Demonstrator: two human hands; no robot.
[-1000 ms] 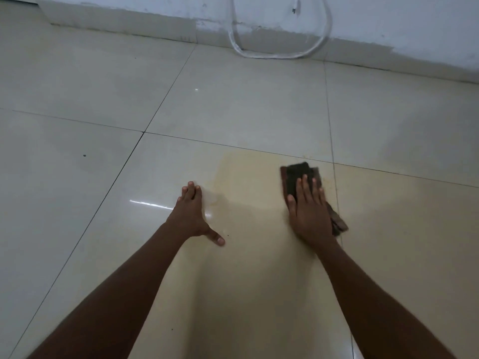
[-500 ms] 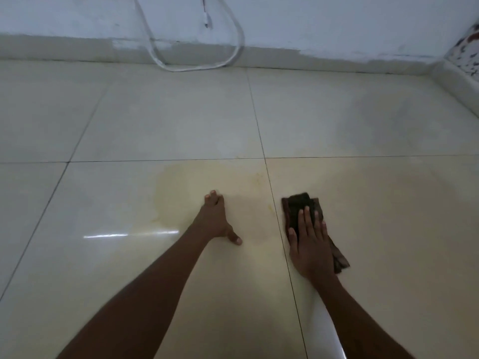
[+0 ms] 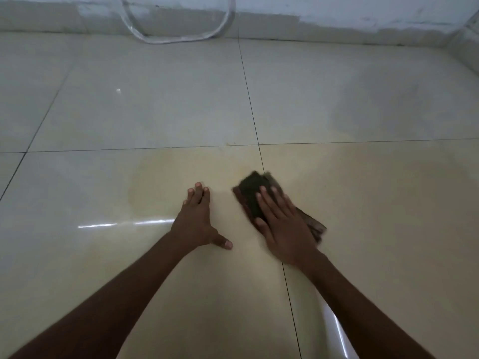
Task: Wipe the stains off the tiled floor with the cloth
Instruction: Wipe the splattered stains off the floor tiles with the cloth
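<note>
Head view: your right hand (image 3: 282, 224) presses flat, fingers extended, on the cloth (image 3: 252, 195), apparently soft and limp, straddling the floor (image 3: 155, 104) grout line; left hand (image 3: 194, 221) rests spread, holding nothing.

the right hand (image 3: 283, 229) lies flat, fingers spread, pressing a dark folded cloth (image 3: 255, 195) onto the glossy tiled floor (image 3: 155, 99), right over a grout line and blurred at its edges. the left hand (image 3: 195, 220) rests palm down just beside it, thumb out, on a yellowish stain (image 3: 160, 177). a pale cable (image 3: 178, 38) loops along the far wall (image 3: 337, 11)
</note>
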